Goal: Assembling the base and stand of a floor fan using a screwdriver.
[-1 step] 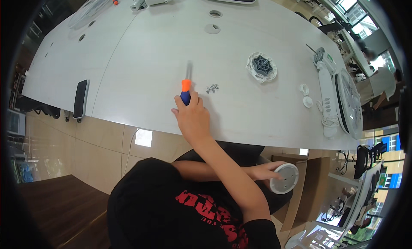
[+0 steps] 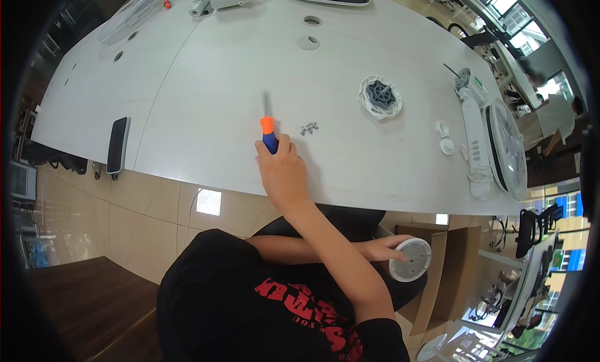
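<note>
My arms are crossed. On the table my right hand [image 2: 283,174] grips a screwdriver [image 2: 268,126] with an orange and blue handle, its shaft pointing away from me. A small heap of screws [image 2: 309,128] lies just right of it. Below the table edge, at the right, my left hand [image 2: 380,249] holds a round white disc-shaped part [image 2: 410,260] by its edge, thumb on its flat face. That face has several small holes. Farther off on the table sits a round white part with a grey star-shaped centre [image 2: 381,98].
At the right lie a white fan column [image 2: 475,140] with its motor, a round fan grille [image 2: 507,151] and small white pieces [image 2: 445,140]. A phone [image 2: 117,144] is at the left table edge. An open cardboard box [image 2: 459,274] stands on the floor at right.
The screwdriver's tip has swung slightly to the left in my right hand. My left hand still holds the white disc-shaped part in nearly the same place.
</note>
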`<state>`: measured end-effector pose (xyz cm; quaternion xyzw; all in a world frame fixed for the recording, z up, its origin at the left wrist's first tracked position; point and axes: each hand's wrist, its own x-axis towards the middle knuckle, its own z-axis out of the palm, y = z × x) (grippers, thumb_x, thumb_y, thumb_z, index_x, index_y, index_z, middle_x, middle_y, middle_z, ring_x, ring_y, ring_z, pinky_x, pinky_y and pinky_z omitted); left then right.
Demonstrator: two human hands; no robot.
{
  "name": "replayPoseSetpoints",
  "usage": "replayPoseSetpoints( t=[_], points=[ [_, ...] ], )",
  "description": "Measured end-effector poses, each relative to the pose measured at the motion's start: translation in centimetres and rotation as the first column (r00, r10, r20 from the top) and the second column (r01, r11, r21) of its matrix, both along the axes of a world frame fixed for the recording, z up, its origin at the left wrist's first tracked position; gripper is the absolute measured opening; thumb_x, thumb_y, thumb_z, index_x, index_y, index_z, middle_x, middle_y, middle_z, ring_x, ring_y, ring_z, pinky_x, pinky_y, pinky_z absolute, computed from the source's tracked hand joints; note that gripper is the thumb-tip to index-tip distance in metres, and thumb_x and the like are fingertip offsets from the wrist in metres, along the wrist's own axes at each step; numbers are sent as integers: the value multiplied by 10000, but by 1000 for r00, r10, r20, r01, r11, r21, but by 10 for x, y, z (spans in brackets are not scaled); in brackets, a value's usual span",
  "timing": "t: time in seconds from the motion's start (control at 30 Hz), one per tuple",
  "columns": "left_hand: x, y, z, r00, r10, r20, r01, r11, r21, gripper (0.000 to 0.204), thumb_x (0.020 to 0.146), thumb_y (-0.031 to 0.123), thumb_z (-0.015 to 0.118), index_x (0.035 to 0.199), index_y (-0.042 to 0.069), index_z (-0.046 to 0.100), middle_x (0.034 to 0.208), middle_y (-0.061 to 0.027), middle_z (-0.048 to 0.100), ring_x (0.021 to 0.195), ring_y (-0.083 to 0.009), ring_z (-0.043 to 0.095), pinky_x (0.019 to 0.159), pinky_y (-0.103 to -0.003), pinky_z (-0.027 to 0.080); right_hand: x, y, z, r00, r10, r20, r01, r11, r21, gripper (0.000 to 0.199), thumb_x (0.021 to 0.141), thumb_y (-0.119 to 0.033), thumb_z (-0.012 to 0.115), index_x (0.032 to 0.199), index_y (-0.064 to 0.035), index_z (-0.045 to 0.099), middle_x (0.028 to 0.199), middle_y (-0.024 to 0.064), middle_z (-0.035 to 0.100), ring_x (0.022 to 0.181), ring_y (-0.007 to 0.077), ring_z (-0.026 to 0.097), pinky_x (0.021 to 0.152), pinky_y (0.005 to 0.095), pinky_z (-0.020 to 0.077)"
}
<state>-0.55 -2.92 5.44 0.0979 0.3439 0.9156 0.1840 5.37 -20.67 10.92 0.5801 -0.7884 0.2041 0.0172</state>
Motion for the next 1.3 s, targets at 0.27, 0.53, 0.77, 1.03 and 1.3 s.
replayPoseSetpoints(
  t=[0.27,0.53,0.77,1.03,1.3],
  points=[
    [20,-30,-31,994,83,75,-82,997,-6,756,940,228,731,1588,132,354,1400,-87,549,1220,-197,609,817,-347,633,-21,85,59,793,36,608,305,841,-446,362,979,-95,648,1331,-24,599,1132,135,671,826,204,648,714,329,533],
    [34,-32,-30,998,66,14,-67,998,22,772,946,301,761,1563,38,380,1426,-105,532,1326,-182,505,1091,-386,451,-65,120,38,602,-62,796,572,729,-376,315,984,-97,679,1272,19,625,1070,119,688,813,127,680,735,258,548],
    [37,-39,-26,999,-3,33,1,998,62,876,940,339,765,1610,80,263,1395,-143,515,1083,-198,667,805,-379,640,-61,106,35,664,-91,742,532,754,-384,303,937,-114,716,1211,12,681,1056,119,713,910,168,646,829,310,537],
    [37,-38,-25,1000,-13,1,13,999,40,883,937,363,770,1605,87,262,1387,-140,507,1045,-204,683,775,-372,650,-69,101,32,689,-120,714,505,787,-355,306,932,-127,719,1204,11,686,1024,129,719,893,173,654,804,315,541],
    [36,-33,-38,998,27,60,-25,999,-37,837,956,297,755,1614,91,282,1407,-124,511,1181,-166,608,907,-337,573,-66,109,45,667,-79,741,525,755,-393,304,931,-119,719,1203,13,684,1002,121,724,880,171,660,820,307,544]
  ],
)
